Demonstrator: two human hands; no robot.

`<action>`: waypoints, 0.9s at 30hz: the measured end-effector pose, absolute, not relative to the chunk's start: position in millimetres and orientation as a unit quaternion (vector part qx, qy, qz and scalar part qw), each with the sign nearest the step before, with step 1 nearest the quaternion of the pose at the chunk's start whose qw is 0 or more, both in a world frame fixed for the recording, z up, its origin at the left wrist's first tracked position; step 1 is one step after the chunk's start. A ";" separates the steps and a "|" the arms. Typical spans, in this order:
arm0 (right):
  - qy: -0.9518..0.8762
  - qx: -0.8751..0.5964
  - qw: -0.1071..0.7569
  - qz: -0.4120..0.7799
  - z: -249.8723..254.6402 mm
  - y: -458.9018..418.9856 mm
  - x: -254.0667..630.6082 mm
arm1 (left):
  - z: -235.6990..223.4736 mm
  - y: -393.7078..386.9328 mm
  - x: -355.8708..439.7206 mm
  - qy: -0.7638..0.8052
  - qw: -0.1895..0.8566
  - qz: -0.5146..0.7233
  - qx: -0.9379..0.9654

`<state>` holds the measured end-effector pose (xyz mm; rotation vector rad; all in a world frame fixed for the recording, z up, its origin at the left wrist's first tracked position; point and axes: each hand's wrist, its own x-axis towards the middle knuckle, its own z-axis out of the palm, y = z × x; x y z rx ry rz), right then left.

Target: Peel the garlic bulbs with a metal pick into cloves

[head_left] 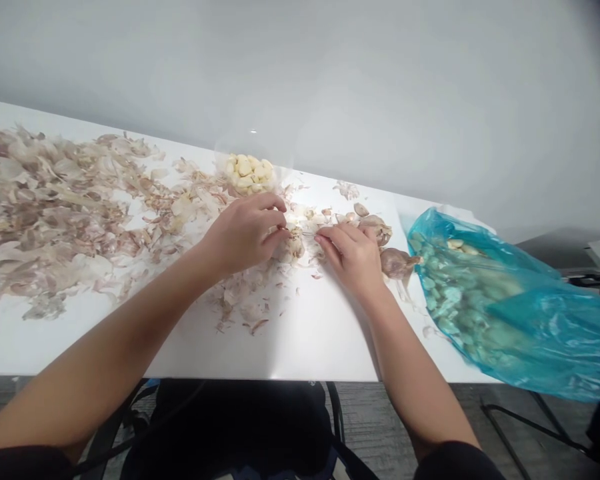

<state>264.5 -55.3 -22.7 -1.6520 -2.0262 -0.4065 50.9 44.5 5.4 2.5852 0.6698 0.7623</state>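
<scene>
My left hand is closed, thumb and fingertips curled together just left of a ragged bit of garlic skin and root. What it pinches is too small to make out. From the right, my right hand reaches in with its fingers pressed together, and a thin line sticks out at its fingertips, too fine to name. Beside that hand lie a whole garlic bulb, a partly opened bulb and a loose unpeeled clove. Behind my left hand, a clear container holds peeled garlic cloves.
A wide heap of garlic skins covers the left of the white table. At the right, a translucent blue plastic bag with many pale cloves hangs over the front edge. A grey wall rises behind the table.
</scene>
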 end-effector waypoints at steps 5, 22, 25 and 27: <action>-0.732 -0.622 0.257 -0.109 -23.9 -55.0 267.0 | 3.8 48.7 50.8 0.253 0.266 0.275 0.888; -0.762 -0.589 0.264 -0.046 -18.5 -57.9 259.5 | 9.5 47.3 51.7 0.288 0.360 0.235 0.856; -0.763 -0.586 0.270 0.024 -19.6 -56.6 258.8 | 10.7 45.8 51.5 0.287 0.372 0.232 0.851; -0.760 -0.588 0.272 0.051 -20.1 -55.4 257.1 | 11.0 45.0 51.5 0.288 0.379 0.233 0.848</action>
